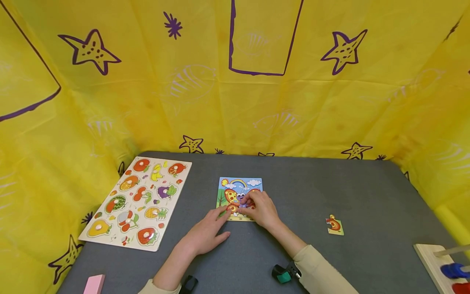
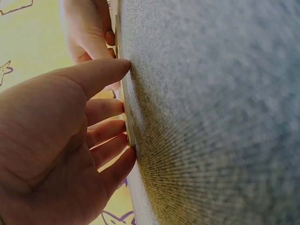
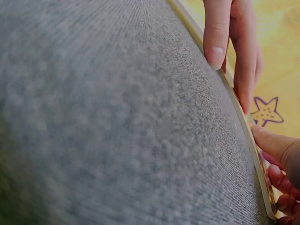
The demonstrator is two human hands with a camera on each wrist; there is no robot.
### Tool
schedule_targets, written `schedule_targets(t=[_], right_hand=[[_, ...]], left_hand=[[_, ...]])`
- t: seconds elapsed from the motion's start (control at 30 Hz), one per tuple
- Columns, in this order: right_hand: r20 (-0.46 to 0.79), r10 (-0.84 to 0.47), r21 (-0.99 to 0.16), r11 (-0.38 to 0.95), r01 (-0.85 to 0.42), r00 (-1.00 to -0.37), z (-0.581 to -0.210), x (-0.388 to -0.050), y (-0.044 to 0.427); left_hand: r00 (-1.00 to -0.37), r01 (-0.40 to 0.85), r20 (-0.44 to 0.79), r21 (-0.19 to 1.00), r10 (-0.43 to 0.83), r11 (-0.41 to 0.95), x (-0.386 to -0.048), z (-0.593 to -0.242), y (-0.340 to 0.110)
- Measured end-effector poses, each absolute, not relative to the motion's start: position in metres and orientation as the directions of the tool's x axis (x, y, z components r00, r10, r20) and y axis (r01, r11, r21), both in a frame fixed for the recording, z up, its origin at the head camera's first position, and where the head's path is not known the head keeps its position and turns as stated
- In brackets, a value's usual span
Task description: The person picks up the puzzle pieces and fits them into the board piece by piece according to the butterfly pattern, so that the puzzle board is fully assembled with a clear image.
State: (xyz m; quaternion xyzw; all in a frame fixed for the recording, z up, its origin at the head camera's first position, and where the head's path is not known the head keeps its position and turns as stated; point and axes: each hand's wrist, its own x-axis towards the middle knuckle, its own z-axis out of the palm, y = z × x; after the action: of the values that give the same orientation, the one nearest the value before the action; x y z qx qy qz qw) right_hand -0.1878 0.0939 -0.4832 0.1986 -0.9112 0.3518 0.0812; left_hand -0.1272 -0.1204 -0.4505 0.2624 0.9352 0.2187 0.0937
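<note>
A small butterfly jigsaw puzzle (image 1: pixel 253 182) lies flat on the grey table, with a sun, a rainbow and clouds along its top. My right hand (image 1: pixel 260 209) is over its middle and right part, thumb and index finger pinching a puzzle piece at the butterfly's body; the fingers partly hide that piece. At the puzzle's lower left, my left hand (image 1: pixel 206 232) rests its fairly straight fingertips on the edge, thumb spread away. The left wrist view shows these left fingers (image 2: pixel 110 133) against the board's thin edge. A loose piece with a red-orange wing (image 1: pixel 335 226) lies apart on the right.
A large wooden fruit peg puzzle (image 1: pixel 147 220) lies at the left. Near the front left is a pink block (image 1: pixel 94 284). A wooden frame with rods and coloured beads (image 1: pixel 435 261) stands at the right edge. Yellow patterned cloth (image 1: pixel 235 110) surrounds the grey table (image 1: pixel 293 179).
</note>
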Motion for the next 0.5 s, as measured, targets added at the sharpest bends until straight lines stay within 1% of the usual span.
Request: schedule_targets(t=[0.1,0.33,0.5], right_hand=[[0.286,-0.340,-0.610,0.657,-0.444,-0.896,-0.482,-0.189,0.097],[0.259,-0.457,-0.664,0.556,-0.501,-0.851,-0.479,-0.193,0.107],[0.266,-0.460,-0.666,0.549,-0.506,-0.847,-0.481,-0.195,0.108]], left_hand=[[-0.842,0.475,-0.029,0.432,0.539,0.766,-0.128,-0.451,-0.119],[-0.835,0.519,0.032,0.372,0.549,0.769,-0.130,-0.451,-0.116],[-0.819,0.552,0.073,0.374,0.569,0.745,-0.133,-0.449,-0.111]])
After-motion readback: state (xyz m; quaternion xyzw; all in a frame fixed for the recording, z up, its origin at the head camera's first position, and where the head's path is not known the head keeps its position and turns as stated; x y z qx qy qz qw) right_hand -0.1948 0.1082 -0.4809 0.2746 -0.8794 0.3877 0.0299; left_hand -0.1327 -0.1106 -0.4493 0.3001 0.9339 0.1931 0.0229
